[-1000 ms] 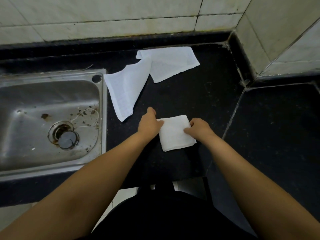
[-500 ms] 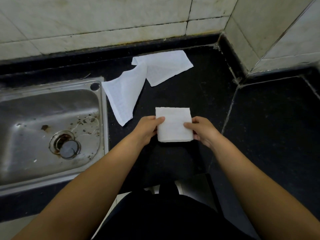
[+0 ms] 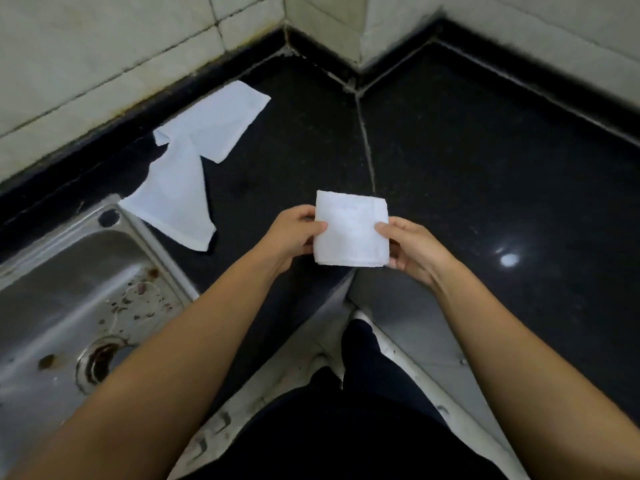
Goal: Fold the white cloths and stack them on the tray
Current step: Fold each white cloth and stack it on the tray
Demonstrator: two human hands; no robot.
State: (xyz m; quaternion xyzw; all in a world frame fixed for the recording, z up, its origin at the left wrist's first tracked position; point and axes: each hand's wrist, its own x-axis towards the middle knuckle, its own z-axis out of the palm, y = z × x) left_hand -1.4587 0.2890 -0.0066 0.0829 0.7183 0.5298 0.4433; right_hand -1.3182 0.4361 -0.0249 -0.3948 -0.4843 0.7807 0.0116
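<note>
A small folded white cloth (image 3: 349, 228) is held up above the black countertop (image 3: 485, 168), a neat square. My left hand (image 3: 291, 233) pinches its left edge and my right hand (image 3: 412, 247) pinches its right edge. Two unfolded white cloths lie on the counter behind: one (image 3: 218, 123) near the back wall, the other (image 3: 169, 199) overlapping it and reaching down to the sink's corner. No tray is in view.
A stained steel sink (image 3: 69, 299) with a drain fills the left. Tiled walls (image 3: 104, 57) meet in a corner behind the L-shaped counter. The counter's front edges meet in an inner corner just below my hands, with my dark clothing below.
The folded cloth has been lifted off the counter and is held in the air. My view has swung to the right, so the sink and loose cloths now sit further left.
</note>
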